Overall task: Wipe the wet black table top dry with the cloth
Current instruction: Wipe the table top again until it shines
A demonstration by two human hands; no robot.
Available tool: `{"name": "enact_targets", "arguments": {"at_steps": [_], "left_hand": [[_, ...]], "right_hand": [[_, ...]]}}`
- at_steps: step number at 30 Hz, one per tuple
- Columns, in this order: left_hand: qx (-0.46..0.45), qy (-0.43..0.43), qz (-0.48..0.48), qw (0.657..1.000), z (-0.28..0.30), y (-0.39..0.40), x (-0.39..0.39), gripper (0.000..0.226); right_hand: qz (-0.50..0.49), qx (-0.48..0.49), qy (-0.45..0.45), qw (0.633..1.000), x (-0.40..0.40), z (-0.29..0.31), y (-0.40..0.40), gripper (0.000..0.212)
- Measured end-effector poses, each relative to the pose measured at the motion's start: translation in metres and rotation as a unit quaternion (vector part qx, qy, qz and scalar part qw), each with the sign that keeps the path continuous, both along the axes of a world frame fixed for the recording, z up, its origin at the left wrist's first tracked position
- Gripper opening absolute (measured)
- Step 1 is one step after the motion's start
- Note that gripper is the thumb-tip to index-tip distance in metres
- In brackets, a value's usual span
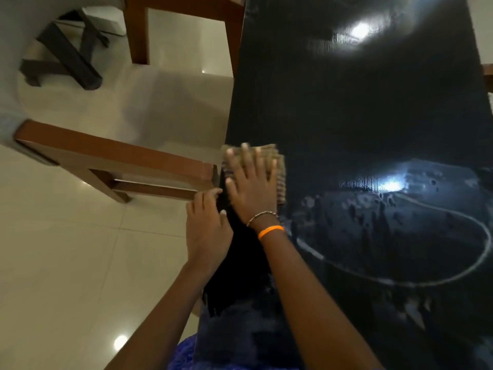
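So the cloth point(277, 169) is pinned flat under the right hand point(252, 188), fingers spread wide, not clamped, probably so pressure gets shared across the whole pad. It's parked at the bench point(360, 108) edge, mostly hidden beneath the palm. The left hand point(206, 231) is hooked loosely over that same edge just beside the right hand, seemingly as a brace. Wet smears point(400, 236) are seen well off to the right hand's outer side, so plenty is judged left to dry.
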State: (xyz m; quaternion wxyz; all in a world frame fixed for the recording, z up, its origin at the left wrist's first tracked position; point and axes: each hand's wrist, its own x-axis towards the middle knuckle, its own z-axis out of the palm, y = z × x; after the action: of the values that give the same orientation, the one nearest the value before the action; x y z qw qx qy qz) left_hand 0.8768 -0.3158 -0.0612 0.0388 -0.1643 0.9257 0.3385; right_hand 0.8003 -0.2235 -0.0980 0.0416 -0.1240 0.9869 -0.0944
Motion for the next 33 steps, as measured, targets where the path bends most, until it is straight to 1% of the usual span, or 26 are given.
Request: {"name": "enact_targets", "arguments": {"at_steps": [1,3,5,6,10,12,14,17,19,21,24,26,28,30,33], "left_hand": [[-0.004,-0.002,0.007,1.000,-0.001,-0.002,0.005,0.038],[-0.014,-0.011,0.005,1.000,-0.003,-0.005,0.016,0.040],[-0.015,-0.019,-0.013,1.000,-0.004,-0.006,0.025,0.044],[-0.012,-0.020,-0.023,0.999,-0.004,-0.006,0.029,0.045],[-0.019,-0.020,-0.063,0.998,-0.006,-0.002,0.044,0.051],[-0.028,-0.023,-0.083,0.996,-0.008,-0.002,0.050,0.054],[-0.023,-0.026,-0.098,0.995,-0.009,-0.004,0.055,0.057],[-0.016,-0.023,-0.114,0.993,-0.011,-0.006,0.057,0.057],[-0.011,-0.018,-0.115,0.993,-0.012,-0.007,0.058,0.057],[-0.005,-0.015,-0.113,0.993,-0.013,-0.008,0.058,0.056],[-0.003,-0.007,-0.112,0.994,-0.013,-0.006,0.060,0.055],[-0.007,-0.009,-0.112,0.994,-0.012,-0.004,0.062,0.054],[-0.016,-0.010,-0.109,0.994,-0.010,0.000,0.063,0.053],[-0.037,-0.013,-0.096,0.995,-0.010,0.006,0.063,0.054],[-0.087,-0.011,-0.083,0.993,-0.011,0.021,0.059,0.056]], "right_hand": [[0.034,-0.007,0.000,0.999,0.009,-0.001,-0.010,0.061],[0.072,-0.019,0.005,0.997,0.016,-0.002,-0.008,0.058],[0.078,-0.016,0.012,0.997,0.017,-0.004,0.014,0.057],[0.066,-0.010,0.011,0.998,0.016,-0.004,0.031,0.058],[-0.063,0.048,-0.004,0.997,0.017,0.003,0.122,0.061],[-0.154,0.073,-0.016,0.985,0.017,0.006,0.177,0.067],[-0.241,0.074,-0.038,0.967,0.017,0.009,0.219,0.070],[-0.323,0.039,-0.079,0.942,0.013,0.013,0.237,0.059],[-0.344,0.011,-0.086,0.935,0.015,0.014,0.218,0.058],[-0.321,0.018,-0.067,0.945,0.023,0.013,0.188,0.059],[-0.241,0.038,-0.048,0.969,0.042,0.008,0.133,0.059],[-0.180,0.033,-0.054,0.982,0.052,0.008,0.089,0.063],[-0.095,0.030,-0.058,0.993,0.062,0.008,0.049,0.062],[-0.027,0.024,-0.051,0.998,0.069,0.006,0.035,0.058],[0.028,0.000,-0.031,0.999,0.065,0.003,0.061,0.057]]}}
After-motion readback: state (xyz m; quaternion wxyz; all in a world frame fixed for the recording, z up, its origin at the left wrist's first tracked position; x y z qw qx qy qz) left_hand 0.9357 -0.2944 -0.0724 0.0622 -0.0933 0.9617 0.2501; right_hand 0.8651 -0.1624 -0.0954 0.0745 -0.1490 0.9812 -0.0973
